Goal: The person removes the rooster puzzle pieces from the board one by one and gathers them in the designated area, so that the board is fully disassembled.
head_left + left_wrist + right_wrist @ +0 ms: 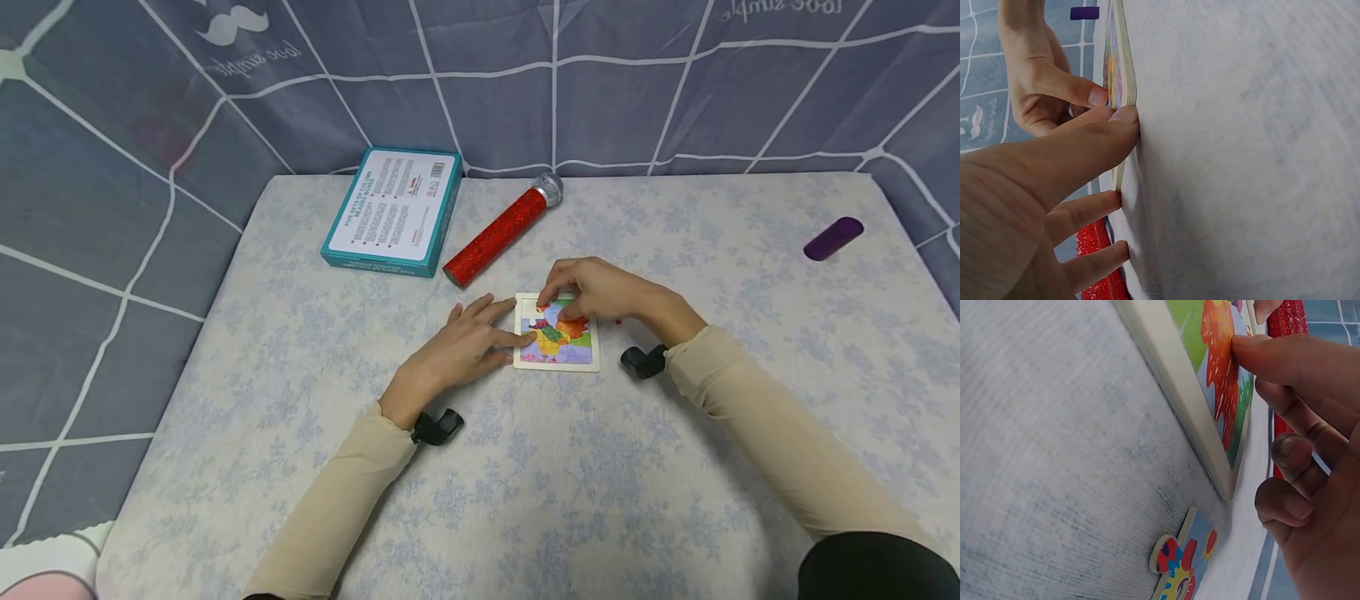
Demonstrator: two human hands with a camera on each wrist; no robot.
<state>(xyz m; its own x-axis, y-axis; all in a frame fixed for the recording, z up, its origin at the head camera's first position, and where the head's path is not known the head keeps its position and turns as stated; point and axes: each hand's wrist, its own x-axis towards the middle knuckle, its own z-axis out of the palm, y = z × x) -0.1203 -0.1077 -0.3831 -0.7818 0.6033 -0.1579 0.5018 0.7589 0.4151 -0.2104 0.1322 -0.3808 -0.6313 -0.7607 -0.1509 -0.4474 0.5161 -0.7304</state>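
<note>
Square cream-framed bird jigsaw flat between 2 hands. Left hand: fingers apart, touching left side. Right hand: thumb on jigsaw, pinch cannot be told. Loose flat multicoloured piece just right, nearer right hand.

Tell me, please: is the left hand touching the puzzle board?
Touching. The left wrist view shows the left hand with its thumb tip resting against the pale rim of the puzzle board.

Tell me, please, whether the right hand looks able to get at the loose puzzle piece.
Probably yes: the loose puzzle piece lies beside the puzzle board, near the right hand, with nothing visible on top. The fingers now on the board would have to lift away.
</note>
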